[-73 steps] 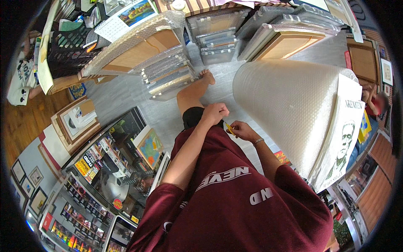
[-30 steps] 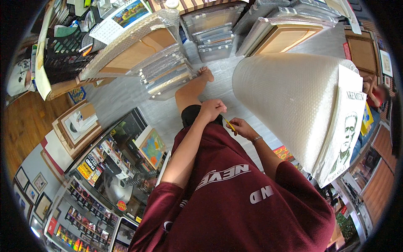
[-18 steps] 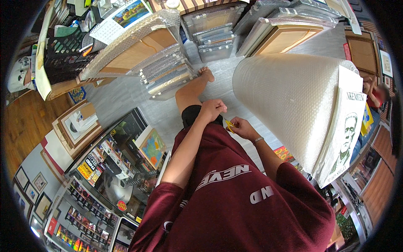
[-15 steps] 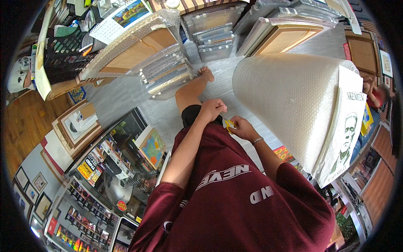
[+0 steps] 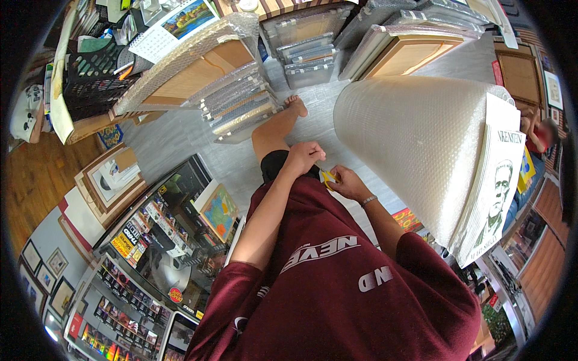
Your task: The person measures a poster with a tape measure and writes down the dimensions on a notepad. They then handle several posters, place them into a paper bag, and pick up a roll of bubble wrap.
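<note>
Above my lap, my left hand (image 5: 306, 157) is closed in a pinch; whatever lies between its fingertips is too small to make out. Close to its right, my right hand (image 5: 348, 184) grips a small pair of yellow-handled scissors (image 5: 327, 177), their tip pointing toward the left fingers. The blades hardly show against the dark shorts (image 5: 274, 166). A maroon shirt covers my body below the hands, and a bracelet (image 5: 369, 200) circles my right wrist.
A big bubble wrap roll (image 5: 415, 150) stands to the right, with a printed white sheet (image 5: 490, 192) at its end. Wrapped frames (image 5: 238, 102) lean ahead. A glass display case (image 5: 162, 234) stands left. Other people show at the left edge (image 5: 27, 114) and right edge (image 5: 545, 138).
The scissors in my right hand have shifted slightly, and their handle loops show less. My left hand stays almost still. At the far left, the person in white has moved a little.
</note>
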Action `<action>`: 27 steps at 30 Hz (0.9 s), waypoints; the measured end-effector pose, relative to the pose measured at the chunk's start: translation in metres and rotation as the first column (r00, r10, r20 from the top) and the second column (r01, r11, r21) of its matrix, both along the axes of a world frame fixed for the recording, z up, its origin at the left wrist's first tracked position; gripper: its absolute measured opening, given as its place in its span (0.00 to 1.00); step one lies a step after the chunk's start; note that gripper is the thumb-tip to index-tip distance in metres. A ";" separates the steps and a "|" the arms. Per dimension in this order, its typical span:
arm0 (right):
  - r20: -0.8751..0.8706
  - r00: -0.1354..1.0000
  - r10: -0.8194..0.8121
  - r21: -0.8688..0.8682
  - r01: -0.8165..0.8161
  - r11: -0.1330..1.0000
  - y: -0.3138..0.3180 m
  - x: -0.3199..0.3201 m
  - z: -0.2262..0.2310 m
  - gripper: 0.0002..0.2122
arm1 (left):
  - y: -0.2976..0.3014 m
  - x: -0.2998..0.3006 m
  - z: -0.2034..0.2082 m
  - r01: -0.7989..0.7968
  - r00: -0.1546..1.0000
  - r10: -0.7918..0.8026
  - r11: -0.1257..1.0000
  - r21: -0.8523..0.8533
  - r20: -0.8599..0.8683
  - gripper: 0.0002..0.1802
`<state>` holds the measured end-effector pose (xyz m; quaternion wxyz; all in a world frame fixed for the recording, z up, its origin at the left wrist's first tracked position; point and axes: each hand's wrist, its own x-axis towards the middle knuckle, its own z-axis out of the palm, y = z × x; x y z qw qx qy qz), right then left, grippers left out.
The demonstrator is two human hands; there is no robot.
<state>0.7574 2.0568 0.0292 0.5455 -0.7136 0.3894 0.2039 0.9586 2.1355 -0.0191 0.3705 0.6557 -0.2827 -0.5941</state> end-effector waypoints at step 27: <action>0.087 0.747 -0.659 0.174 0.640 0.748 -0.022 -0.015 -0.015 0.12 | 0.104 0.079 0.025 -0.825 0.557 0.828 0.560 -0.076 0.059 0.09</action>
